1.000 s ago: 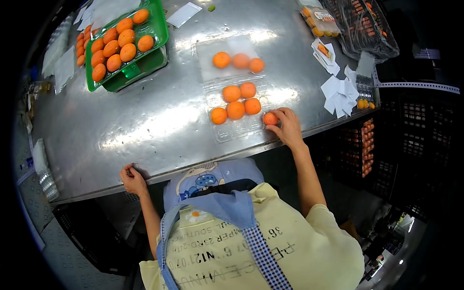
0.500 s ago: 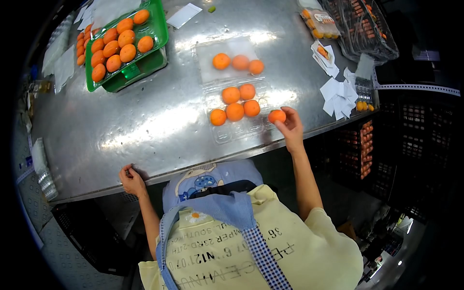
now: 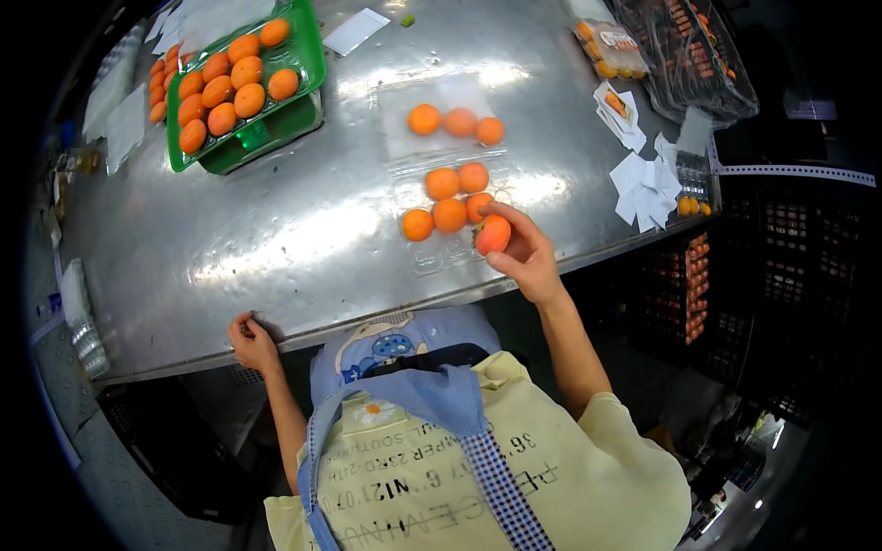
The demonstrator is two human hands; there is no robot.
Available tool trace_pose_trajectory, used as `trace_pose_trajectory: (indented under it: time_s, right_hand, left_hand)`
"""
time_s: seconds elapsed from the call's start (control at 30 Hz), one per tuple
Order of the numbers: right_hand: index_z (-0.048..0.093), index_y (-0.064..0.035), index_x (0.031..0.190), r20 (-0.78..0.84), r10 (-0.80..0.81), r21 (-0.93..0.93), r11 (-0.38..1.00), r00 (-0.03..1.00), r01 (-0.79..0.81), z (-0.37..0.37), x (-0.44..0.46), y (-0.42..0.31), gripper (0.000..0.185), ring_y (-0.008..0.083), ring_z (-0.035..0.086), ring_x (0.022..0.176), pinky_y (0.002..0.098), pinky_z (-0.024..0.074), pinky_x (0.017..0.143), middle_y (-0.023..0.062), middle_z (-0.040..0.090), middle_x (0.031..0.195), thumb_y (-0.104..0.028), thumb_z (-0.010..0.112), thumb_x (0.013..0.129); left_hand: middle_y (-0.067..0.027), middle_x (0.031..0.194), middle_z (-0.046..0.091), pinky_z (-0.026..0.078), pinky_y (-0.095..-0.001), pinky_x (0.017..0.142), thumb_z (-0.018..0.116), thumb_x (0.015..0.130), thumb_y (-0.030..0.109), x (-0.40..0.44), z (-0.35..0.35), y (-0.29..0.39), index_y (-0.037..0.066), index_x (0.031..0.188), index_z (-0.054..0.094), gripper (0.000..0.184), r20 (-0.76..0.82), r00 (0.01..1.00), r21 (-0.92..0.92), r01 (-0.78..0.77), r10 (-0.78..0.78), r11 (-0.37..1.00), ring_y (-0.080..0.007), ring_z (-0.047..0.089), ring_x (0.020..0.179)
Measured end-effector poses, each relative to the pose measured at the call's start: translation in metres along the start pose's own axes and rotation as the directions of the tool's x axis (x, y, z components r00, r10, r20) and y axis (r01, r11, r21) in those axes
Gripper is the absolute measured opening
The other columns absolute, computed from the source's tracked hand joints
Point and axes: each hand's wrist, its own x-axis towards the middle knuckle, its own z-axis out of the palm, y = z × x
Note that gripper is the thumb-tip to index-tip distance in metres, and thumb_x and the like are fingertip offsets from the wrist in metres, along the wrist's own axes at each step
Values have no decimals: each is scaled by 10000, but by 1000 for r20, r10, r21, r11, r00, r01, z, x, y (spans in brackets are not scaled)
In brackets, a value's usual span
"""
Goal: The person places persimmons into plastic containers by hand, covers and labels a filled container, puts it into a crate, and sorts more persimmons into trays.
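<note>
Head view: right hand (image 3: 530, 254), pinching one orange fruit (image 3: 493, 235); left hand (image 3: 253, 342), loosely curled at table (image 3: 303, 211) edge.

A pale yellow short-sleeved shirt (image 3: 597, 477), its sleeves ending well above each hand, carries dark printed letters and numbers and a white daisy (image 3: 374, 412) with an orange centre. A blue strap (image 3: 432, 390) crosses it, partly in dark checks. Both hands are bare.
</note>
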Motion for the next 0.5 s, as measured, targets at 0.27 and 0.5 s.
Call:
trace_pose_trajectory:
  time_s: [0.27, 0.5]
  right_hand:
    - [447, -32, 1320, 37, -125, -68, 990, 992, 127, 14, 6, -1, 639, 197, 492, 1200, 362, 409, 1023, 103, 510, 1284, 90, 712, 752]
    - [429, -55, 1343, 37, 56, 136, 989, 998, -61, 20, 2, -10, 586, 183, 590, 973, 304, 549, 697, 105, 549, 1183, 31, 667, 814]
  left_hand:
    - [23, 863, 612, 435, -351, 558, 607, 855, 184, 0, -2, 3, 175, 860, 670, 63, 1, 1000, -18, -10, 10, 1000, -177, 577, 587]
    - [10, 872, 616, 445, -340, 585, 603, 864, 178, 1, -2, 0, 167, 877, 671, 70, 21, 1000, 9, -13, 13, 1000, -186, 583, 623]
